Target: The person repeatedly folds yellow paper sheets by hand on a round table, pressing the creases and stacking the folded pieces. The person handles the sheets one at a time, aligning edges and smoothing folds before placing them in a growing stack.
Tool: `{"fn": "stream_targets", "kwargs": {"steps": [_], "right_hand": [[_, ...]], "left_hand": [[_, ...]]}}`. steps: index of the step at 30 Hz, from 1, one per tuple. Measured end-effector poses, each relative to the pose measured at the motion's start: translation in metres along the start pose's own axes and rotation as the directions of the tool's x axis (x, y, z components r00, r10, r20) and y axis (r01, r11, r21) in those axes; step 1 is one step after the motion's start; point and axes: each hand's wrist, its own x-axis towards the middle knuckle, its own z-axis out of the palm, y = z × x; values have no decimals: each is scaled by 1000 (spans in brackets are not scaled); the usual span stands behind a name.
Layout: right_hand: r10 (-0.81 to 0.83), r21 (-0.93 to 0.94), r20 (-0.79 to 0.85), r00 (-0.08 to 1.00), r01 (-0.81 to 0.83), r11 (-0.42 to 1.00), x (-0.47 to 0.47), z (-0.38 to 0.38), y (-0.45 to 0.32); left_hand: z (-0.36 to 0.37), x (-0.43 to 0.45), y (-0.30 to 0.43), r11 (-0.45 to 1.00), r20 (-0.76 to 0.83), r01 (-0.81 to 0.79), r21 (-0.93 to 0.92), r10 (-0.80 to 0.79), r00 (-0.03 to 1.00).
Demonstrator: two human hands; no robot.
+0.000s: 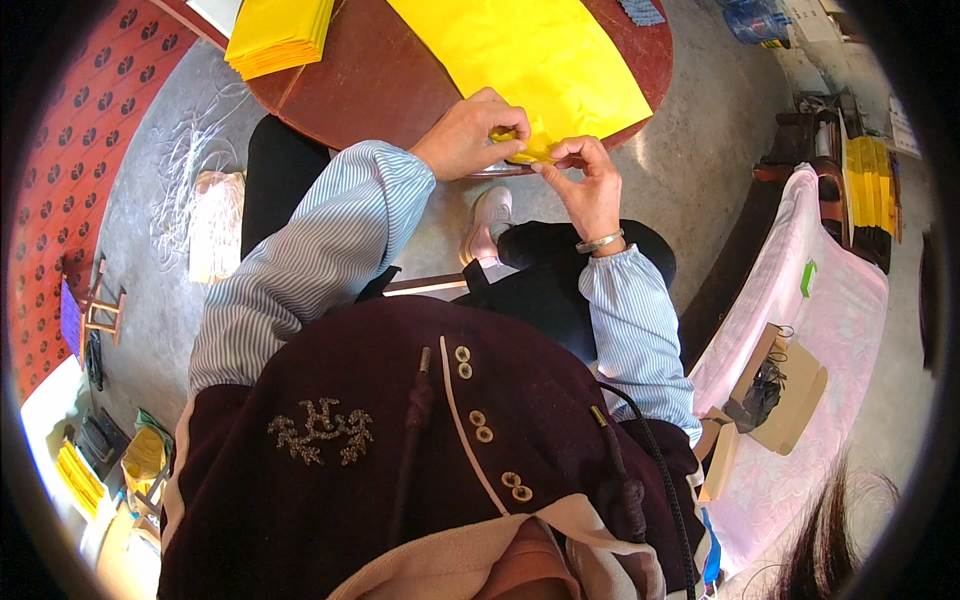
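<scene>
A long sheet of bright yellow material (540, 60) lies across the round reddish-brown table (375, 105); I cannot tell if it is cloth or paper. Its near end is bunched at the table's front edge. My left hand (476, 135) pinches this gathered end between thumb and fingers. Just to the right, my right hand (589, 180) grips the same end with thumb and forefinger, a metal bangle (600, 241) on its wrist. The fingers hide part of the folds.
A stack of folded yellow pieces (281, 34) rests on the table's far left. White strings (191, 150) trail over the floor beside a pale bundle (217, 225). On the right, a pink cloth (840, 360) covers a seat bearing an open cardboard box (787, 397).
</scene>
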Motion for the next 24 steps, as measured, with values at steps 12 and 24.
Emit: {"fn": "stream_targets", "kwargs": {"steps": [12,24], "right_hand": [[-163,-102,62,985,168,980,-6,-4,0],[-325,-351,169,930,365,862,-5,-4,-14]], "left_hand": [[4,2,2,999,-98,35,-39,-38,994],[6,1,0,997,-57,73,-33,-74,996]]}}
